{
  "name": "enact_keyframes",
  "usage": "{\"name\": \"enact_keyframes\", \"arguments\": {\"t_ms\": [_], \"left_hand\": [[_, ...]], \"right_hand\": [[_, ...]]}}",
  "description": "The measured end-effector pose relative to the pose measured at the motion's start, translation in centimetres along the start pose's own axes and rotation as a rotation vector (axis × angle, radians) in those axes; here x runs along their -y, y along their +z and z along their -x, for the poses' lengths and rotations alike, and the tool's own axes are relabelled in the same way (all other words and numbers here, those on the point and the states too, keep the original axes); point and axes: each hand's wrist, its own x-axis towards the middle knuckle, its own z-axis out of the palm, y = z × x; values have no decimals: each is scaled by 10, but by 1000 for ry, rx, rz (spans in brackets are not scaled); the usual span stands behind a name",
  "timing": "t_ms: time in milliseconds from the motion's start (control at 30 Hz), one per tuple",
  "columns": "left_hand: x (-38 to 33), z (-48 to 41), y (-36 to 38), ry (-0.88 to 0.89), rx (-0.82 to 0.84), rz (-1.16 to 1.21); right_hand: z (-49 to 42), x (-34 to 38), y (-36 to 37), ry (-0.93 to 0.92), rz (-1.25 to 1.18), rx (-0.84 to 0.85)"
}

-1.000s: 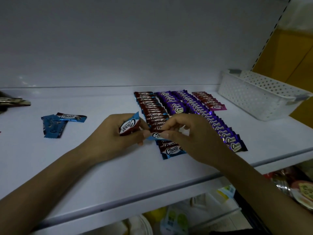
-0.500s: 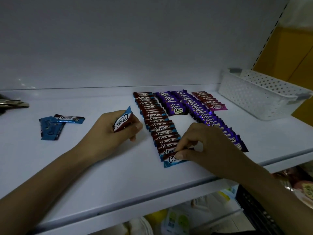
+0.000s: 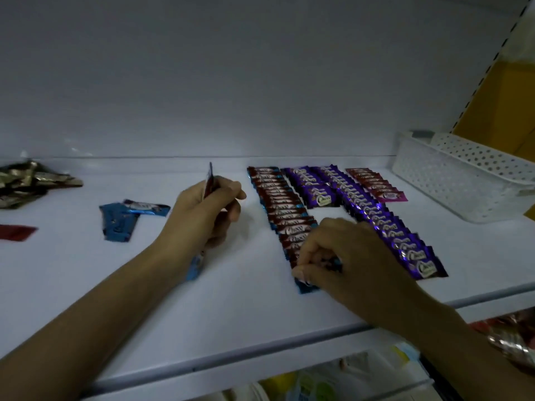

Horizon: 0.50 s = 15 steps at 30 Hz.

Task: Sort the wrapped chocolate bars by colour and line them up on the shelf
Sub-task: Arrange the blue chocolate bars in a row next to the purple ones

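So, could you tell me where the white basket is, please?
In the head view, the white basket sits far right on the shelf, just right of the pink row.

1. Left hand (image 3: 208, 209): bare and slim-fingered.
2. Left forearm: bare along its whole visible length, from above the shelf (image 3: 246, 314) to below its front lip.
3. Right hand (image 3: 347, 256): bare; the thumbnail is pale and rounded.
4. Right forearm: likewise bare, from over the shelf to past its front lip.
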Motion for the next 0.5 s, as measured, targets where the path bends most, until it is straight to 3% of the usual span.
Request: {"name": "enact_keyframes", "arguments": {"t_ms": [233, 367, 500], "left_hand": [[-10, -3, -12, -120, 31, 721], [-14, -4, -13, -113, -50, 849], [-12, -9, -14, -102, -122, 847]], "right_hand": [[-43, 78, 53, 35, -336, 40], [-56, 85, 64, 161, -567, -16], [-54, 71, 59, 223, -622, -7]]}}
